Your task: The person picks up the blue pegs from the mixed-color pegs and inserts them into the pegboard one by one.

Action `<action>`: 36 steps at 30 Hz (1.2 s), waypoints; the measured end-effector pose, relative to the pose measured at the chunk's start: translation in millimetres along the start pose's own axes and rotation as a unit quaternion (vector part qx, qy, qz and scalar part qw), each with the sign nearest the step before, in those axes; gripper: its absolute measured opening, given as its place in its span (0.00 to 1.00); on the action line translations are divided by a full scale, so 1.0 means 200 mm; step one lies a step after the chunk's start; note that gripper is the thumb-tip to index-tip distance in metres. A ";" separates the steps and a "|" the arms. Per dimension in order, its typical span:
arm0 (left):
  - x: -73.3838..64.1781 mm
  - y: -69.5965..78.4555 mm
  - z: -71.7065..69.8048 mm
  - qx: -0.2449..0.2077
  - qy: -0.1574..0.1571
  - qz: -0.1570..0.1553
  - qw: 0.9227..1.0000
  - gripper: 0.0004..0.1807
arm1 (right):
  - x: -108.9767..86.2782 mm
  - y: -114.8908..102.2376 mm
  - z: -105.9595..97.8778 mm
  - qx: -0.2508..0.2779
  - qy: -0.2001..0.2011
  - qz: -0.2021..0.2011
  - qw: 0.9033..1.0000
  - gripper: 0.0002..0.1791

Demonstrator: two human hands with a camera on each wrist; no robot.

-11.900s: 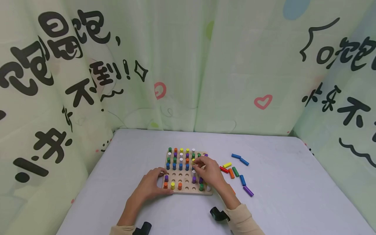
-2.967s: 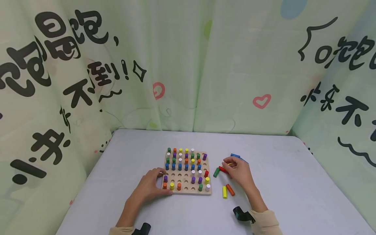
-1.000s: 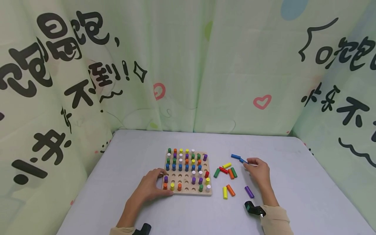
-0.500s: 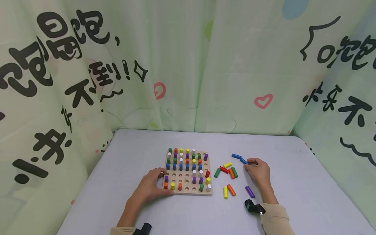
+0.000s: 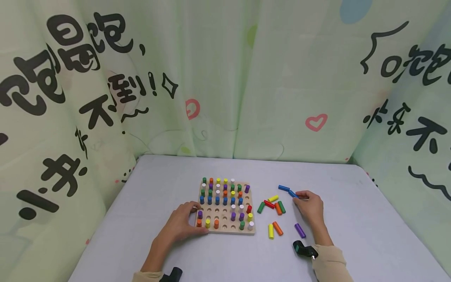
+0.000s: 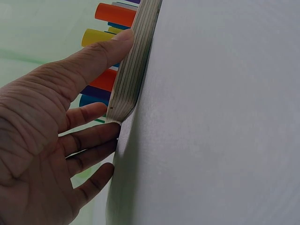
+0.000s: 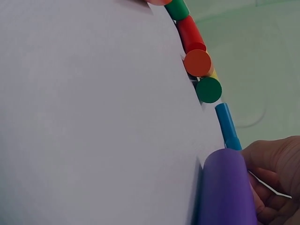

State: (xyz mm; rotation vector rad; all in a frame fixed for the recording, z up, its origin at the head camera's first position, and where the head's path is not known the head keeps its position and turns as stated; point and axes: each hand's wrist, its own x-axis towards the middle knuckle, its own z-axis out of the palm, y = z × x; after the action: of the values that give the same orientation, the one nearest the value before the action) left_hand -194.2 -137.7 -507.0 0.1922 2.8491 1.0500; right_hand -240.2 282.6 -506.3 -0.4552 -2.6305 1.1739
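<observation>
In the head view, my left hand (image 5: pixel 183 221) grips the near left corner of a wooden pegboard (image 5: pixel 222 232). Its thumb lies along the front edge and its fingers are at the left side. The left wrist view shows the thumb (image 6: pixel 89 58) against the board's edge (image 6: pixel 133 61), beside orange and yellow pegs (image 6: pixel 99 37). Coloured pegs stand in many holes, including a row of blue ones (image 5: pixel 217 201). To the right, my right hand (image 5: pixel 311 205) pinches the near end of a blue peg (image 5: pixel 292 193) between thumb and index finger. Another blue peg (image 5: pixel 283 188) lies end to end with it.
Between board and right hand lie loose green (image 5: pixel 260 207), red (image 5: pixel 269 204), orange (image 5: pixel 278 208) and yellow pegs (image 5: pixel 273 198). Nearer are a yellow peg (image 5: pixel 271 231), an orange peg (image 5: pixel 278 228) and a purple peg (image 5: pixel 300 230). Printed curtains (image 5: pixel 225 78) enclose the white table (image 5: pixel 169 172).
My right hand has moved from over the board, past the loose pegs, to the blue peg at the right. A loose blue peg is gone from the table; the left hand stays put.
</observation>
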 end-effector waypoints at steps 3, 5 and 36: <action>0.00 0.00 0.00 0.002 -0.001 0.000 1.000 0.41 | -0.01 0.00 0.00 0.001 0.000 -0.001 1.000 0.15; 0.00 0.00 0.00 0.003 -0.001 0.001 1.000 0.41 | -0.01 0.00 0.00 0.002 0.002 -0.004 1.000 0.15; 0.00 0.01 0.00 -0.001 -0.004 -0.002 1.000 0.41 | -0.16 -0.21 0.02 0.029 -0.046 -0.069 0.996 0.14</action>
State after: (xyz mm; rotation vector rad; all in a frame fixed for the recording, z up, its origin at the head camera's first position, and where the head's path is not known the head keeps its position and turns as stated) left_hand -193.3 -136.6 -506.5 0.1897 2.8412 1.0481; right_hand -219.3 240.7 -479.5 -0.2088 -2.6473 1.2522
